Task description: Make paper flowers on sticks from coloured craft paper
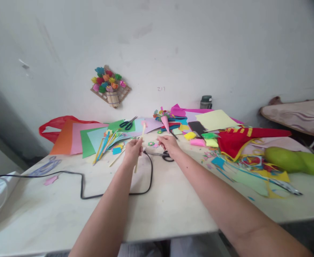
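My left hand (pixel 133 151) is closed around a thin pale-yellow paper stick (pixel 143 130), which stands nearly upright and shows above and below the fingers. A pink patch lies at its top; I cannot tell whether it is attached. My right hand (pixel 168 143) is a little to the right, its fingertips pinched together; anything between them is too small to make out. Below that hand, black-handled scissors (pixel 168 156) lie on the table. Small green and pink paper flowers (pixel 151 144) lie between the hands. A black cable (pixel 152 171) ends close to my left hand.
Coloured paper sheets (pixel 75 137) and rolled paper sticks (pixel 103 146) lie left. Other scissors (pixel 128 123) rest behind. A paper bouquet (pixel 164 119), phone (pixel 197 128), red cloth (pixel 234 142), green fruit-like shapes (pixel 293 160) and scraps spread rightward. A bottle (pixel 206 102) stands by the wall.
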A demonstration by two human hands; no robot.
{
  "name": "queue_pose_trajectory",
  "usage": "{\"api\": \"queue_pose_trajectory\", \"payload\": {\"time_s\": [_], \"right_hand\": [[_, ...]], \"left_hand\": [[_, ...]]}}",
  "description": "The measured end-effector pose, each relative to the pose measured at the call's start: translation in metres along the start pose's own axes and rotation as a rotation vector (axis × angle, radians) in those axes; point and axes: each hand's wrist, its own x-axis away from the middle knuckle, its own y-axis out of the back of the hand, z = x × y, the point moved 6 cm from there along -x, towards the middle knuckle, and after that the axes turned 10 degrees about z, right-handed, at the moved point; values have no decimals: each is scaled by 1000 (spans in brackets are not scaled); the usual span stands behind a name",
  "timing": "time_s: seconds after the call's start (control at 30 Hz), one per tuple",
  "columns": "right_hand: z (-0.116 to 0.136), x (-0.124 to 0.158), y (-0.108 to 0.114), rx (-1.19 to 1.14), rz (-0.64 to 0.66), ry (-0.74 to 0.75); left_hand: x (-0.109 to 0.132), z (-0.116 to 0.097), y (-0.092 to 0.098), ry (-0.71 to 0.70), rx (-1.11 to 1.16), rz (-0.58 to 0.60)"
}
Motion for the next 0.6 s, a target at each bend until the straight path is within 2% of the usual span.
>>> {"api": "queue_pose_trajectory", "payload": {"time_s": [0.07, 0.17, 0.23, 0.33, 0.4, 0.47, 0.6], "right_hand": [[-5, -4, 13, 147, -82, -18], [-5, -11, 23, 498, -131, -38], [-2, -14, 21, 756, -104, -17], [4, -20, 8, 1055, 26, 37], [2, -24, 1, 1161, 135, 13], [-2, -31, -1, 1214, 203, -84], [-7, -47, -4, 1260, 205, -272]], "left_hand": [[0, 1, 13, 18, 24, -98], [2, 5, 20, 74, 31, -149], [2, 8, 18, 101, 45, -145], [2, 12, 12, 115, 75, -129], [1, 15, 10, 122, 85, -125], [0, 17, 10, 124, 91, -124], [-1, 21, 10, 116, 89, -125]]}}
